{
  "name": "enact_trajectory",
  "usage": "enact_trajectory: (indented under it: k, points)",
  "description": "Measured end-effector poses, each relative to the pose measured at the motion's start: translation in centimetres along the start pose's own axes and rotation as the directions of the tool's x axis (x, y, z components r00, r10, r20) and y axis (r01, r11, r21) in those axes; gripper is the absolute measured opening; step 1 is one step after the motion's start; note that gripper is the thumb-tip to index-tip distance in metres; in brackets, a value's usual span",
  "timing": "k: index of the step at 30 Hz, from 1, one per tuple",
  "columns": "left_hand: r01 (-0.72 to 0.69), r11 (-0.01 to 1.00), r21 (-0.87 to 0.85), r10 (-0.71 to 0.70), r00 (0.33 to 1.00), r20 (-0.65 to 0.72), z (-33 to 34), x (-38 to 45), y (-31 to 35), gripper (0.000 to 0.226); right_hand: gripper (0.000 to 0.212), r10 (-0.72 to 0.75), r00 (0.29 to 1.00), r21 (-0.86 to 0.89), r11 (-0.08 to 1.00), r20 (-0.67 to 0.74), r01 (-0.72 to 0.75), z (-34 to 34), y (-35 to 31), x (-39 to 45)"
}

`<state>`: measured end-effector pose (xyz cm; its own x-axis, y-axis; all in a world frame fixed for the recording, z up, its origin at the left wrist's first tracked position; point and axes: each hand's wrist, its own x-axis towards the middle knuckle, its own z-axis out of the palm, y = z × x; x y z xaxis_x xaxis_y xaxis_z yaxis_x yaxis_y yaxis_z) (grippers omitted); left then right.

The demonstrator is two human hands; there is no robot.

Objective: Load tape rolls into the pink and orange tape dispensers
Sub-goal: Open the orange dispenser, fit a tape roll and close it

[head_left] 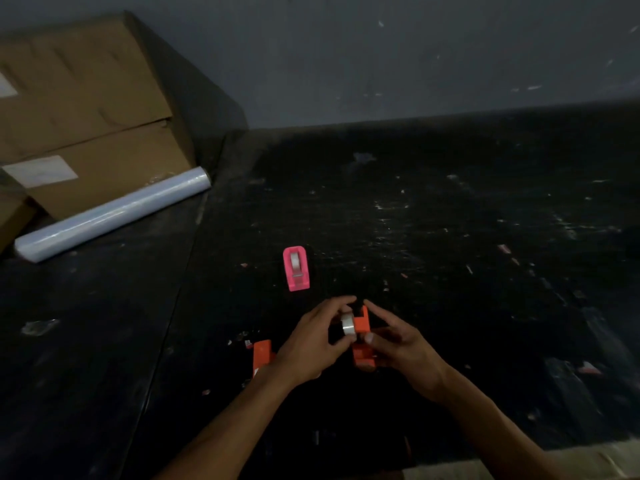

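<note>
The pink tape dispenser (296, 269) stands alone on the dark worktable (450, 220) with a clear roll already seated in it, so that half looks done. The orange tape dispenser (363, 337) remains to be loaded; it sits between both hands, just nearer than the pink one. The left hand (311, 344) pinches a clear tape roll (348, 328) between thumb and curled fingers, right beside the dispenser's upright part. The right hand (398, 344) steadies the dispenser, fingers partly closed around its side, forefinger extended forward.
</note>
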<state>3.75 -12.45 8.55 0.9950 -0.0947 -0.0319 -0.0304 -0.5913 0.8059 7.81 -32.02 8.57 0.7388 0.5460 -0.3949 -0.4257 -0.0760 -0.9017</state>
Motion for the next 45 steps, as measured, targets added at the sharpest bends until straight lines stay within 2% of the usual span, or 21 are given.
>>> enact_trajectory:
  k: [9,17,21,25,28,31,40,42,45]
  points:
    - [-0.156,0.976,0.152,0.155,0.988,0.016,0.3,-0.7,0.6,0.054,0.056,0.073,0.994,0.046,0.996,0.084,-0.077,-0.1,-0.4,-0.3]
    - [-0.105,0.98,0.17,0.105,0.994,0.009,0.1,-1.6,-0.2,0.069,0.06,0.089,0.994,0.093,0.991,0.055,-0.094,-0.6,0.2,-0.2]
    - [0.075,0.966,0.249,-0.041,0.989,-0.142,-1.2,-3.1,-2.7,0.057,0.061,0.112,0.994,0.141,0.984,0.0,-0.111,-1.4,0.5,0.2]
    - [0.404,0.85,0.337,-0.363,0.914,-0.18,-2.9,-4.5,-5.5,0.063,0.06,0.127,0.991,0.144,0.982,-0.044,-0.12,-1.6,0.1,0.1]
    - [0.54,0.794,0.278,-0.509,0.841,-0.183,-3.6,-5.4,-6.9,0.068,0.062,0.126,0.99,0.132,0.984,-0.07,-0.116,-1.5,0.5,0.3]
    - [0.585,0.775,0.239,-0.561,0.811,-0.167,-3.9,-6.1,-7.6,0.073,0.062,0.126,0.989,0.111,0.987,-0.08,-0.116,-1.1,1.2,0.6]
    - [0.547,0.807,0.22,-0.519,0.836,-0.177,-3.4,-6.5,-7.1,0.058,0.056,0.124,0.991,0.008,0.992,-0.055,-0.124,0.5,1.7,0.8]
    - [0.541,0.83,0.133,-0.516,0.837,-0.184,-3.5,-6.4,-6.8,0.053,0.057,0.129,0.991,-0.017,0.991,-0.047,-0.13,0.9,1.5,0.7]
    - [0.525,0.835,-0.164,-0.549,0.817,-0.177,-3.5,-6.1,-6.1,0.048,0.056,0.13,0.991,-0.057,0.99,-0.016,-0.131,1.6,1.2,0.6]
